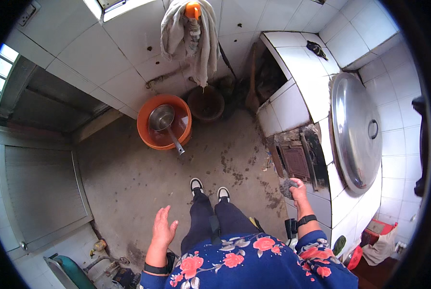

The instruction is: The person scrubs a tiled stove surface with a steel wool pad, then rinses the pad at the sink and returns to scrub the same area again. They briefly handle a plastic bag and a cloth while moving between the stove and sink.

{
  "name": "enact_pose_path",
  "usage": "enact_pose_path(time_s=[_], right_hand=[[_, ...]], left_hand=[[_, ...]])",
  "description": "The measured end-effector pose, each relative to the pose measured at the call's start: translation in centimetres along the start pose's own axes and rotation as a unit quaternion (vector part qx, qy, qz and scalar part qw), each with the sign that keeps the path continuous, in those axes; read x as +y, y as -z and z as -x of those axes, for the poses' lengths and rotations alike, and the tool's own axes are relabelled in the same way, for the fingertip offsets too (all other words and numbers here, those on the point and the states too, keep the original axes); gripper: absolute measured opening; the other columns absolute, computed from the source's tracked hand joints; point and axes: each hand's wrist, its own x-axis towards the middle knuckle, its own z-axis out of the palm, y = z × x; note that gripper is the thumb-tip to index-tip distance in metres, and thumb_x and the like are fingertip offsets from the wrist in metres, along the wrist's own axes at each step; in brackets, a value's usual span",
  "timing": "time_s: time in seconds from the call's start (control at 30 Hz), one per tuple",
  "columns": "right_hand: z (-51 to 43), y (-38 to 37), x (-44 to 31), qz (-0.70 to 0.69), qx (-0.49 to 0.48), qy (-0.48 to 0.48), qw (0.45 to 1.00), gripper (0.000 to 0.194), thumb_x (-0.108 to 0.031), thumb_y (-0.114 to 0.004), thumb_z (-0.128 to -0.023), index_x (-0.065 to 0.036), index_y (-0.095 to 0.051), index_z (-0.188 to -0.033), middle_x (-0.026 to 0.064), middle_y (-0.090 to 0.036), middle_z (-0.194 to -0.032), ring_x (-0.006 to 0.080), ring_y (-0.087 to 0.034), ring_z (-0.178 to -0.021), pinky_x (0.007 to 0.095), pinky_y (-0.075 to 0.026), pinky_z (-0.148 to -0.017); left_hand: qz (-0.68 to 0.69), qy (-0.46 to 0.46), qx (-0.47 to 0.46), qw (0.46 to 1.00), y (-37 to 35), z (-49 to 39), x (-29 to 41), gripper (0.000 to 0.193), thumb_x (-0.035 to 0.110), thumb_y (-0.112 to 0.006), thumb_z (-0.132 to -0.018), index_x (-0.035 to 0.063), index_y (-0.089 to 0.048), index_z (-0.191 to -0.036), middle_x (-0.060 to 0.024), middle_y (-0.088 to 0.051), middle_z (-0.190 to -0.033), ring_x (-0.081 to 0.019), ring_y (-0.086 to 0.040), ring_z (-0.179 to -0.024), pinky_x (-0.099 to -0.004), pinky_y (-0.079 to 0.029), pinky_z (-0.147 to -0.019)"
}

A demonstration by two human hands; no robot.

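Note:
My right hand (299,190) grips a grey scouring pad (286,188), which looks like steel wool, between thumb and fingers. It hovers at the front of a white-tiled stove (309,209), just below a rusty iron firebox door (295,160). Out to the left, over the concrete floor (128,188), my left hand (164,227) holds nothing, its thumb spread away from the fingers. On top of the stove a large round metal lid (356,155) with a dark loop handle covers what lies beneath.
Against the far wall stands an orange bucket (143,133) with a metal ladle (162,118) resting in it. Beside it is a dark bucket (205,104), under a cloth (208,39) draped around an orange-handled tap (192,11). At lower left sits a teal cylinder (69,271).

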Motion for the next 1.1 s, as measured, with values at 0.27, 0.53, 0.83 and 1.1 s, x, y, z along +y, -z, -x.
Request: enact_pose_path(time_s=[0.27,0.53,0.83,1.1], right_hand=[[1.2,2.0,-1.8,-0.169,-0.055,-0.046,0.983,0.040,0.007,-0.044,-0.064,-0.012,-0.054,-0.099,0.0038,-0.059,-0.081,0.0157,-0.057,-0.063,0.0292,-0.043,-0.044],[0.5,3.0,-2.4,-0.396,-0.119,-0.077,0.907,0.035,0.002,-0.046,-0.067,-0.020,-0.050,-0.094,0.0024,-0.054,-0.089,0.0202,-0.052,-0.072,0.0308,-0.039,-0.043],[3.2,4.0,-5.5,-0.488,-0.255,-0.114,0.827,0.022,-0.021,-0.056,-0.074,-0.013,-0.055,-0.095,0.0016,-0.059,-0.093,0.0155,-0.054,-0.077,0.0258,-0.040,-0.049],[7.2,0.2,-8.3,-0.415,-0.360,-0.038,0.835,0.044,-0.015,-0.069,-0.068,-0.014,-0.049,-0.107,0.0011,-0.056,-0.096,0.0150,-0.052,-0.082,0.0281,-0.042,-0.053]], left_hand=[[0.009,0.083,-0.070,0.994,2.5,4.7,1.1,0.051,0.015,-0.062,-0.071,0.0073,-0.043,-0.117,-0.0184,-0.050,-0.112,-0.0324,-0.047,-0.105,-0.0372,-0.039,-0.088],[0.017,0.103,0.003,0.995,4.0,9.0,1.6,0.047,0.013,-0.062,-0.070,0.0055,-0.046,-0.114,-0.0183,-0.052,-0.109,-0.0322,-0.050,-0.101,-0.0368,-0.041,-0.085],[0.034,0.130,0.012,0.991,3.8,13.0,0.6,0.047,0.012,-0.062,-0.070,0.0046,-0.046,-0.114,-0.0178,-0.054,-0.107,-0.0314,-0.054,-0.095,-0.0369,-0.043,-0.081],[0.053,0.138,0.034,0.988,5.8,15.2,-2.7,0.047,0.012,-0.062,-0.070,0.0047,-0.046,-0.114,-0.0184,-0.055,-0.104,-0.0306,-0.055,-0.094,-0.0361,-0.044,-0.079]])
